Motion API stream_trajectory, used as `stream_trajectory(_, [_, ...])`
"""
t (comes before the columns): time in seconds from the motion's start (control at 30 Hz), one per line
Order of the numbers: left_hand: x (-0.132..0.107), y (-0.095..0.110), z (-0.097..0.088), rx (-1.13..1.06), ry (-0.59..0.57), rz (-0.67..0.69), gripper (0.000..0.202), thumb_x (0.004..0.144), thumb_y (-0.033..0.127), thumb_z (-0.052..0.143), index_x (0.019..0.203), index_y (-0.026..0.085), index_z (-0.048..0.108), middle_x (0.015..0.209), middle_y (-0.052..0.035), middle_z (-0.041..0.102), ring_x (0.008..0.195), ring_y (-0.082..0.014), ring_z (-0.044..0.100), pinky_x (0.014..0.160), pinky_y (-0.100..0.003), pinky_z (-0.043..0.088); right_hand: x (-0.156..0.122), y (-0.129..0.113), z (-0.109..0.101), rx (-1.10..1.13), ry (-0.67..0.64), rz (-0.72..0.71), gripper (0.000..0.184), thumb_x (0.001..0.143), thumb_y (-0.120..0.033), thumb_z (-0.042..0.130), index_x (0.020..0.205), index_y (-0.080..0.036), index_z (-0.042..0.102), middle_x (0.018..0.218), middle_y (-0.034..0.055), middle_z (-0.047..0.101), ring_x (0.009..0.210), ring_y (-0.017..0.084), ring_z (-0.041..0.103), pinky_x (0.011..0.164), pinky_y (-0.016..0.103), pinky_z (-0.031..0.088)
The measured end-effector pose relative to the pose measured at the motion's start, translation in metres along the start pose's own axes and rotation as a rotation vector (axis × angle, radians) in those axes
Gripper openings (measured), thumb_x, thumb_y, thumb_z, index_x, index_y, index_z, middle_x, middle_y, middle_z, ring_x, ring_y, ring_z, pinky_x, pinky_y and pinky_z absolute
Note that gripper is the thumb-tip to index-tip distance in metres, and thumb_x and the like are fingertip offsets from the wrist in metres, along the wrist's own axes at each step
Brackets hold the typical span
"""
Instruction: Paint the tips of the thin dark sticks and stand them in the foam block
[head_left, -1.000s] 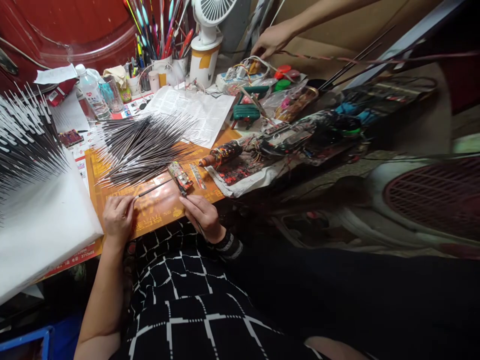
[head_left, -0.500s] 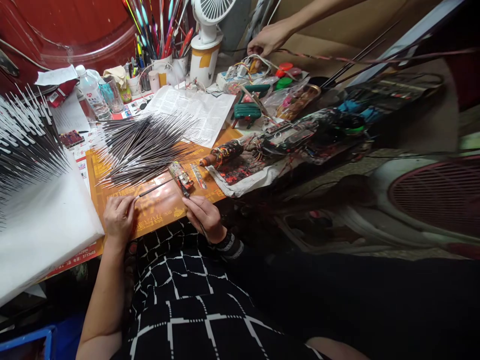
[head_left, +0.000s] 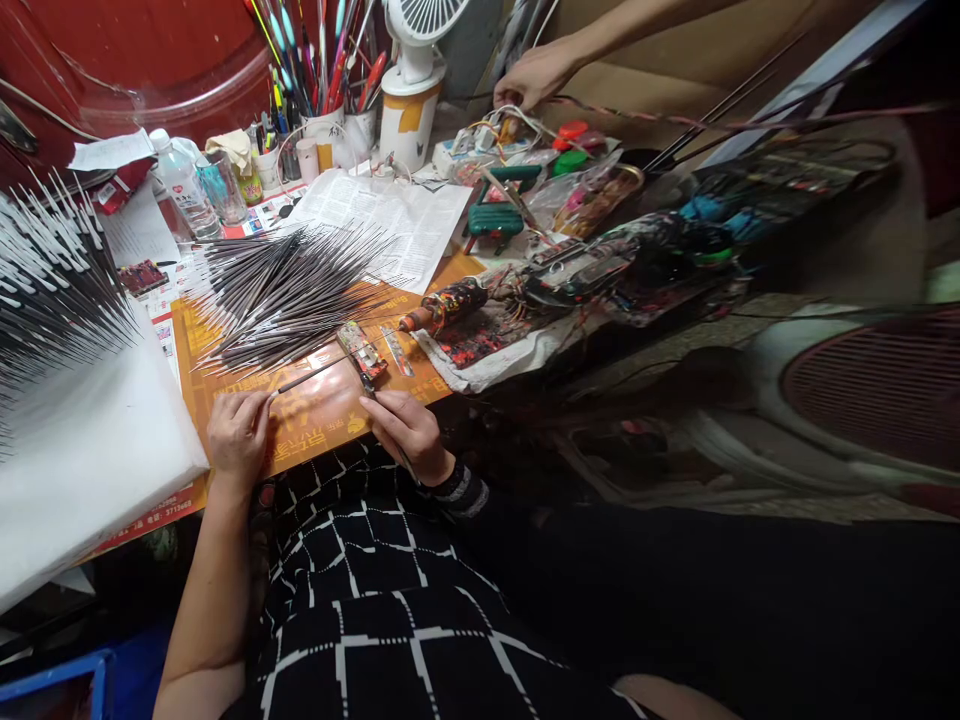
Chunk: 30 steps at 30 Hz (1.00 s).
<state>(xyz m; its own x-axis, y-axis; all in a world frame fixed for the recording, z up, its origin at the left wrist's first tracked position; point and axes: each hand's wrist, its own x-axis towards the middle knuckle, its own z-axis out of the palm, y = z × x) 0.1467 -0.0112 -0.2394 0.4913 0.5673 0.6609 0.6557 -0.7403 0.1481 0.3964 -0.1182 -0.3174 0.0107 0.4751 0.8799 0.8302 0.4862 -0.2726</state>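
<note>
My left hand (head_left: pixel 241 432) is closed in a pinch on the near end of a thin dark tapered stick (head_left: pixel 307 376). The stick slants up to the right, its fine far end reaching the brown tip of a paint-stained cylinder (head_left: pixel 450 298). My right hand (head_left: pixel 411 430) is closed around a slim tool whose dark tip (head_left: pixel 367 384) shows just beyond the fingers; its kind is unclear. Beside that tip lies a small paint-smeared block (head_left: pixel 360 348). Behind both hands, a heap of similar dark sticks (head_left: pixel 277 290) covers the orange table top (head_left: pixel 307 440).
White foam (head_left: pixel 97 440) with many upright sticks stands at left. Newspaper (head_left: pixel 420 225), a water bottle (head_left: pixel 184 190), a white fan (head_left: pixel 412 75) and a green stand (head_left: pixel 495 215) are behind. Another person's hand (head_left: pixel 534 80) touches wires at the back. A white cloth (head_left: pixel 502 368) lies right.
My right hand has shifted very slightly left with the slim tool. My left hand stays in place on the stick. The other person's hand is nearly unmoved.
</note>
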Motion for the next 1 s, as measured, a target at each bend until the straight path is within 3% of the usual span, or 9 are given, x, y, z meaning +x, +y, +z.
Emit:
stream_trajectory(0.47, [0.0009,0.0007,0.0002,-0.007,0.024,0.037,0.011,0.096,0.024,0.062,0.098,0.020,0.072,0.088,-0.0055,0.073,0.081,-0.0195,0.059,0.078,-0.033,0.047,-0.0043,0.0010,-0.0002,0.008,-0.068,0.068,0.038,0.097,-0.014,0.053,0.133,-0.020,0.064,0.109,0.0121,0.072,0.105,0.022,0.069,0.091,0.037,0.061])
stream_trajectory(1.0, [-0.0014,-0.0023,0.0014,-0.022,0.000,0.005,0.014,0.097,0.028,0.060,0.099,0.022,0.072,0.089,-0.0051,0.073,0.081,-0.0198,0.059,0.078,-0.034,0.046,-0.0012,-0.0030,-0.0026,-0.016,-0.049,0.056,0.051,0.095,-0.011,0.053,0.146,-0.018,0.052,0.113,0.0137,0.070,0.109,0.024,0.068,0.094,0.039,0.060])
